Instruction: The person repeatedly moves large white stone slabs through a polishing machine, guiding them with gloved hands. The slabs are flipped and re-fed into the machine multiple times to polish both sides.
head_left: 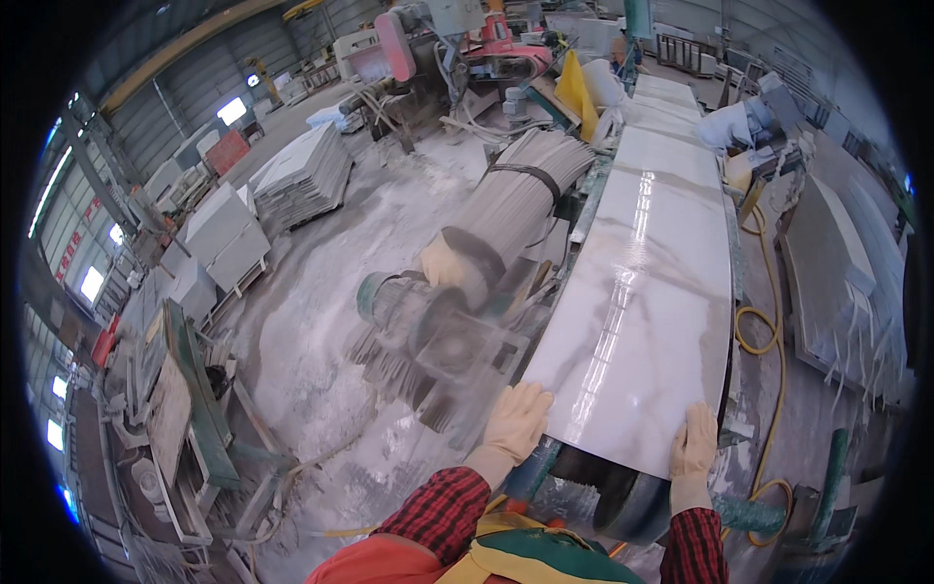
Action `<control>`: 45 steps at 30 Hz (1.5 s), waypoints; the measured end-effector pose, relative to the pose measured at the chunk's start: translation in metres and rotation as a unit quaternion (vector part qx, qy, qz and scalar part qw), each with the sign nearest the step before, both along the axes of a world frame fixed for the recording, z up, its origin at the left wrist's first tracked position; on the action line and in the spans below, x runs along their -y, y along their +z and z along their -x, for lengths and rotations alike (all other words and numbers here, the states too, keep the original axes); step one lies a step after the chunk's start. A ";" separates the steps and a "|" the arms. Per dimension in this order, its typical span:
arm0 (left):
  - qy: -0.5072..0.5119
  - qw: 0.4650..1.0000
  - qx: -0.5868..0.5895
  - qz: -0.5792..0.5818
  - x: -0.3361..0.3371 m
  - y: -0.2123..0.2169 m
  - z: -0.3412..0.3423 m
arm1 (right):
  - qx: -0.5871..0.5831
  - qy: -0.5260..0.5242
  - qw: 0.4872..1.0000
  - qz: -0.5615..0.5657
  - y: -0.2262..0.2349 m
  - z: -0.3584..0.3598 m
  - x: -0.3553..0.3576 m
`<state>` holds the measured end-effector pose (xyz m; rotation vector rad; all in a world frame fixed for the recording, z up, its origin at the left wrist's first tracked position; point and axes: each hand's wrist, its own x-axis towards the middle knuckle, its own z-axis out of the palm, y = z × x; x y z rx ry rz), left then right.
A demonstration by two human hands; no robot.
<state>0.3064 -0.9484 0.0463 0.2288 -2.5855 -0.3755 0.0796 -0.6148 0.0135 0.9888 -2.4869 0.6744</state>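
Whitish, streaked workshop floor (321, 277) is spreading from the centre toward 10 o'clock. Nearest, at 6 o'clock, a green and yellow apron (555, 557) is showing between two red-and-black checked sleeves (443, 511). At 5 o'clock, the cream-gloved left grip (516, 423) is resting against the near left corner of a white, grey-veined stone slab (652, 263); at 4 o'clock, the right grip (694, 443), gloved alike, is lying along its near right edge. Whether either is clenching the stone I cannot tell, since the undersides are lying out of sight. Below the slab's near end, a dark drum (632, 501) is showing. The slab is stretching from 5 o'clock toward 1 o'clock and reflecting light. Near the centre, toward 7 o'clock, a blurred motor unit (428, 326) is sitting; beyond it, toward 1 o'clock, a strapped bundle of pale strips (516, 209) is lying. Yellow hose (783, 370) is looping at 4 o'clock, with pale slabs (827, 234) leaning at 3 o'clock. Farther off, stacked grey slabs (306, 175) are standing at 10 o'clock, yellow cloth (576, 92) is hanging at 1 o'clock, and a pink machine (394, 47) is standing between 11 and 12 o'clock.
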 end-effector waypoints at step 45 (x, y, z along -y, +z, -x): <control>-0.122 0.992 0.030 0.001 0.032 -0.014 0.067 | 0.025 -0.027 0.999 0.019 0.038 -0.036 0.000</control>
